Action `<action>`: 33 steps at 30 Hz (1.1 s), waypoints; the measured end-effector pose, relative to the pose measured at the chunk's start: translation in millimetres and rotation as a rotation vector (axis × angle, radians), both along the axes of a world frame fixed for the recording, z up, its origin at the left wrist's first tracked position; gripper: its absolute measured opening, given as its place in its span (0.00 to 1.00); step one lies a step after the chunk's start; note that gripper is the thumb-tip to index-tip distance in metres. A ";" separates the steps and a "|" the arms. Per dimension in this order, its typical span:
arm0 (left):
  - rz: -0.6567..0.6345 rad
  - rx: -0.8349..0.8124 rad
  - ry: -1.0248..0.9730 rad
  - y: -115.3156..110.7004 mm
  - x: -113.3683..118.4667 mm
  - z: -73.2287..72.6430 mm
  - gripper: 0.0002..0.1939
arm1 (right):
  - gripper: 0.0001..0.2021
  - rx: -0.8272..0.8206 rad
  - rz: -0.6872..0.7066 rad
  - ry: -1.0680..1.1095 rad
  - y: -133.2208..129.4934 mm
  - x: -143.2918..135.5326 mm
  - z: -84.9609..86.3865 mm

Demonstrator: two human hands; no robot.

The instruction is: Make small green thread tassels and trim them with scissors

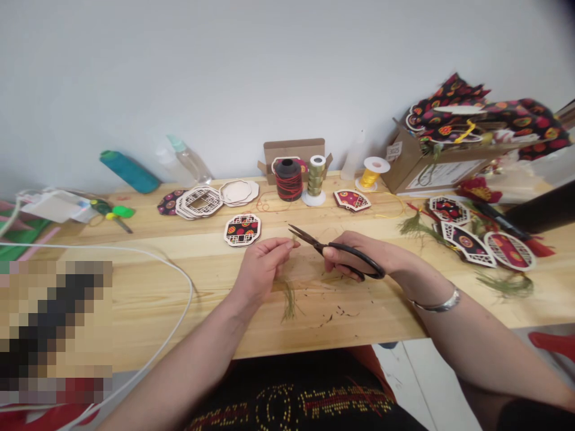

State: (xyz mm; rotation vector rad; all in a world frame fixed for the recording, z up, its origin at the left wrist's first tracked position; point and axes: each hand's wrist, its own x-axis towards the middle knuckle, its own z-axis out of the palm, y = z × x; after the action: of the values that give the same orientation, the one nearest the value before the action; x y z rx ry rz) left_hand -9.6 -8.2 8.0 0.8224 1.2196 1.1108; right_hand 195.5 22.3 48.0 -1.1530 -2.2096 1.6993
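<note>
My right hand (348,257) is closed around black-handled scissors (309,239), whose blades are parted and point to the left, close to my left fingertips. My left hand (265,263) is closed in a pinch. Below its fingers hangs a green thread tassel (290,302), its loose strands spread over the wood; the part inside the fingers is hidden. Small dark clippings (339,314) lie scattered on the tabletop under the scissors. Just beyond my left hand sits a patterned pendant (242,230) with a pale lattice frame.
Along the wall stand a dark spool with red cord (288,182), a gold ribbon spool (317,179) and a yellow thread spool (374,173). Finished pendants with tassels (467,242) lie at right before a cardboard box (440,170). A white cable (179,269) loops across the left side.
</note>
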 end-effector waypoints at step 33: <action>0.036 0.003 -0.036 -0.5 -1.5 1.1 0.10 | 0.30 0.068 -0.036 -0.032 -2.2 -0.4 5.0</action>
State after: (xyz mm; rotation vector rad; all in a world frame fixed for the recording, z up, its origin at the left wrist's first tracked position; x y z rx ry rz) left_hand -11.1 -8.7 9.1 0.7822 1.2069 1.1526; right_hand 195.1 20.1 53.0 -1.2046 -2.2324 1.5900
